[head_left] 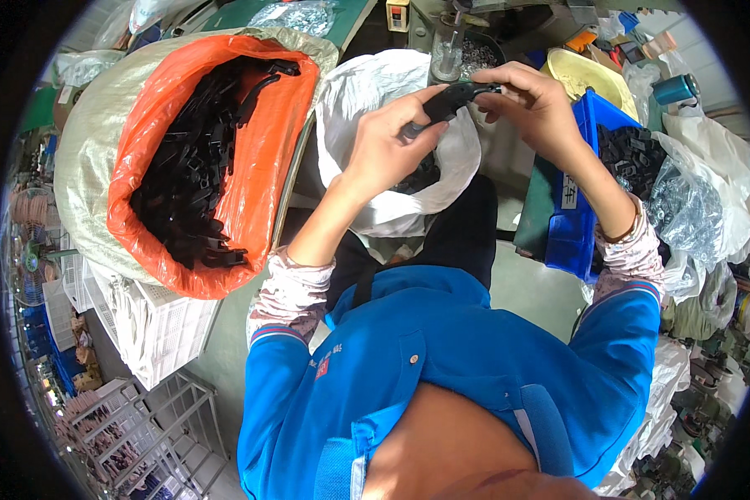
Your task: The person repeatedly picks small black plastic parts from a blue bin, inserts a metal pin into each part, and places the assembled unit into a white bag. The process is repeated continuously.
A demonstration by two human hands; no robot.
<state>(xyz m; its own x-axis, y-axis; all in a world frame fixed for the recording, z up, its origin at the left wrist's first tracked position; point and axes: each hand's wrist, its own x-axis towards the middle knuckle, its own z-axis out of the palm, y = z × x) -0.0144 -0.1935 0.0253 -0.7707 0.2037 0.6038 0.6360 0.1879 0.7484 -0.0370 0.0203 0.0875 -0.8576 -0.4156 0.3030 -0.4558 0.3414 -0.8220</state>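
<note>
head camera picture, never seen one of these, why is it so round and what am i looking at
No machine here: a person works bare-handed, seen by a wide fisheye camera worn on the head and looking down, so straight edges bend. The left hand has a dark curved piece in its grip; the right hand touches its other end. Beneath is an open white bag. To the left, an orange-lined sack holds black pieces; to the right, a blue bin holds small black parts.
</note>
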